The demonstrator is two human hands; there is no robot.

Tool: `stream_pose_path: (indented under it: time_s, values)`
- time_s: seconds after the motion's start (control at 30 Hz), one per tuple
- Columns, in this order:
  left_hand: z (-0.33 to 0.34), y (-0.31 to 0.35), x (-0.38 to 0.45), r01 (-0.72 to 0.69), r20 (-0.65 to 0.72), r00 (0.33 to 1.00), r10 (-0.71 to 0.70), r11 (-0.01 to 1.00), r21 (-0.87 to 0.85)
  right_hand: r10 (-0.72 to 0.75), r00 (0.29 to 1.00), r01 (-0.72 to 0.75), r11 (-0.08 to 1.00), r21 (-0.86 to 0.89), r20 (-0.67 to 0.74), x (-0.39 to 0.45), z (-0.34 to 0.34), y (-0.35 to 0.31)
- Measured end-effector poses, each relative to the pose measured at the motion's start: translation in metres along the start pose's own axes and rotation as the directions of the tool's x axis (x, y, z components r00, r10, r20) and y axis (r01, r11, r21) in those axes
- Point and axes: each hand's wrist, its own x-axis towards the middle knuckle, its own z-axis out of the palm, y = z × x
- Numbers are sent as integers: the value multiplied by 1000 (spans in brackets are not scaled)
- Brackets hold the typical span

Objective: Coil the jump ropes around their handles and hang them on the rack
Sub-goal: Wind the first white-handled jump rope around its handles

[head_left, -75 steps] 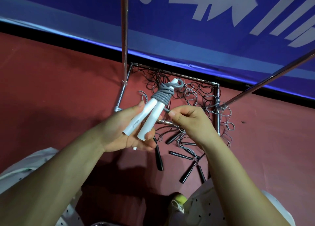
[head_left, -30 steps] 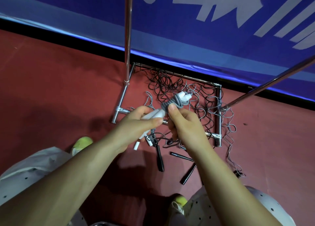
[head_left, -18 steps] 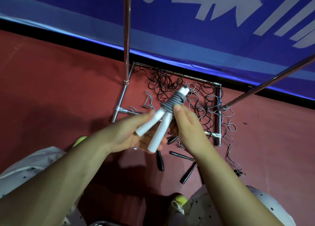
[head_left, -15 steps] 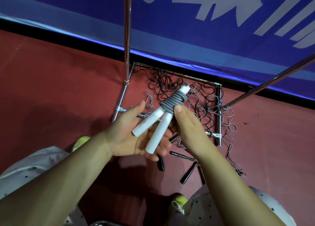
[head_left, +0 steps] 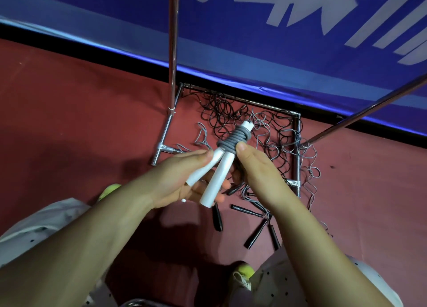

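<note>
Left hand (head_left: 175, 181) cradles white handles (head_left: 216, 179) — right hand (head_left: 256, 170) pinches the grey coil (head_left: 233, 140).

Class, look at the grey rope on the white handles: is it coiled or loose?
Coiled. The grey rope sits in tight turns round the white handles, which both hands grip.

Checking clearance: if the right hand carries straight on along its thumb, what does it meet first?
Right hand thumb tip already touches the grey rope coil on the white handles; so the coil, likely.
</note>
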Motion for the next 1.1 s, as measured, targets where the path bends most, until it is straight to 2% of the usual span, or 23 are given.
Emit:
stream_pose_path:
  time_s: [0.07, 0.1, 0.13, 0.33, 0.4, 0.43, 0.47, 0.57, 0.63, 0.7, 0.77, 0.83, 0.93, 1.03, 1.1]
  values:
    - [0, -4, 2, -97, -50, 992, 113, 963, 252, 11, 998, -16, 997, -76, -63, 1, 2, 3]
    - [1, -6, 3, -122, -106, 978, 178, 909, 399, 18, 995, -29, 994, -108, -98, 2, 4, 5]
    - [2, -9, 4, -136, -131, 966, 222, 871, 472, 32, 993, -46, 991, -127, -113, 2, 6, 6]
    - [16, -12, 0, -130, -195, 888, 416, 635, 762, 131, 984, -139, 989, -53, -123, 8, 10, 8]
    - [13, -15, 2, -129, -198, 875, 442, 607, 784, 148, 985, -148, 989, 6, -92, 8, 9, 9]
    - [11, -18, 4, -132, -201, 876, 438, 619, 774, 150, 986, -148, 989, 25, -74, 8, 9, 8]
    - [9, -18, 4, -158, -202, 882, 425, 673, 723, 152, 987, -150, 988, 42, -52, 8, 7, 8]
    - [7, -14, 6, -259, -213, 912, 351, 894, 366, 247, 969, -238, 939, 249, -6, 8, -1, 5]
    - [5, -10, 5, -262, -153, 947, 282, 955, 138, 354, 933, -350, 852, 389, 63, 9, -9, 3]
    - [3, -7, 1, -258, -32, 966, 258, 966, 1, 464, 870, -486, 752, 445, 166, 8, -14, -1]
    - [1, -9, -1, -248, 88, 964, 252, 967, -60, 502, 815, -580, 692, 431, 290, 6, -17, -1]
    - [0, -9, -2, -244, 165, 954, 250, 968, -61, 451, 784, -615, 661, 430, 427, 3, -19, -2]
    - [-3, -10, -3, -221, 177, 955, 238, 969, -111, 303, 750, -620, 630, 468, 588, 3, -21, -2]
    - [-2, -9, -3, -195, 181, 957, 226, 965, -174, 242, 747, -626, 571, 531, 619, 3, -19, 0]
    - [-2, -6, -3, -184, 215, 949, 231, 959, -215, 270, 794, -588, 567, 576, 545, 4, -11, -2]
